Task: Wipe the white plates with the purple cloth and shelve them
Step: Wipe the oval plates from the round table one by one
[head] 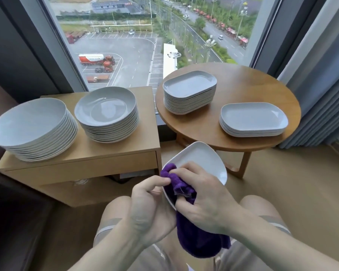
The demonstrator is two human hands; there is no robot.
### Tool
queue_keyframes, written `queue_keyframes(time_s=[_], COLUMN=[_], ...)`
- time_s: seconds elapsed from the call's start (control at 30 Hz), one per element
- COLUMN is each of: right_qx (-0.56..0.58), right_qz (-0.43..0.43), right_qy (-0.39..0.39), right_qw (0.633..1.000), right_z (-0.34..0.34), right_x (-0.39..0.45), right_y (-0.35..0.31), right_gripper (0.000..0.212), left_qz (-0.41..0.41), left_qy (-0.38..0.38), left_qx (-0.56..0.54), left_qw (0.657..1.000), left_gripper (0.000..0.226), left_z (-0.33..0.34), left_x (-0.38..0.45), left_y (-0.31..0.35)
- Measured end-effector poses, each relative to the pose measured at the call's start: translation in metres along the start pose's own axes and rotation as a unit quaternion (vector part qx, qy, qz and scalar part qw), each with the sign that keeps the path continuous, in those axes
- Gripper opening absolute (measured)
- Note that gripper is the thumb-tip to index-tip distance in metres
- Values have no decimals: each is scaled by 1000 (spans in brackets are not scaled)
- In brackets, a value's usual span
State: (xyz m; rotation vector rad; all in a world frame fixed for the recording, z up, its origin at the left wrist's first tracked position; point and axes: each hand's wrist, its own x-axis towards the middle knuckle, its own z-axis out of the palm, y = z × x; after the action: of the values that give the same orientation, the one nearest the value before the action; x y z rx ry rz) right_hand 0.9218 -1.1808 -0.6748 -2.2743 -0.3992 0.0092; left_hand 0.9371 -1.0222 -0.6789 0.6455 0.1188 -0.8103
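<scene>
**Plate held over the lap, purple cloth pressed to its near end**

A white plate (199, 160) with rounded corners is held tilted above the person's knees, its far end raised toward the round table (241, 90). The left hand (149, 204) grips the plate's near left rim, fingers curled round the edge with the thumb lying along the top. The right hand (205, 200) bunches the purple cloth (186, 187) against the plate's near face, fingers curled and clamped on the fabric; the rest of the cloth hangs down below the wrist between the legs.

Just beyond the plate, the round wooden table carries two stacks of rounded-rectangular white plates: a tall stack (190, 92) on its far left and a shorter stack (253, 120) on its right, well apart from each other. To the left stands a wooden cabinet (98, 161) with a drawer front, bearing two stacks of round white dishes side by side: a tilted stack (32, 128) at the left edge and a stack of deeper ones (107, 114) beside it. Behind both is a large window (145, 36) looking down on a car park and road, with a grey curtain (321, 85) at the right.
</scene>
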Motion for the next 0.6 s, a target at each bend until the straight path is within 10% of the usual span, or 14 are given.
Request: queue_keyframes(time_s=[0.2, 0.6], right_qx=[-86, -193], right_qz=[-31, 160], right_qy=[-68, -44], right_qw=[993, 967], right_z=[-4, -40], right_x=[0, 18], right_y=[3, 35], right_gripper=[27, 11], left_qz=[-30, 43], left_qy=[140, 219], left_qx=[26, 159], left_qw=[989, 962], left_gripper=[75, 66], left_z=[7, 7], left_x=[7, 11], left_y=[1, 19])
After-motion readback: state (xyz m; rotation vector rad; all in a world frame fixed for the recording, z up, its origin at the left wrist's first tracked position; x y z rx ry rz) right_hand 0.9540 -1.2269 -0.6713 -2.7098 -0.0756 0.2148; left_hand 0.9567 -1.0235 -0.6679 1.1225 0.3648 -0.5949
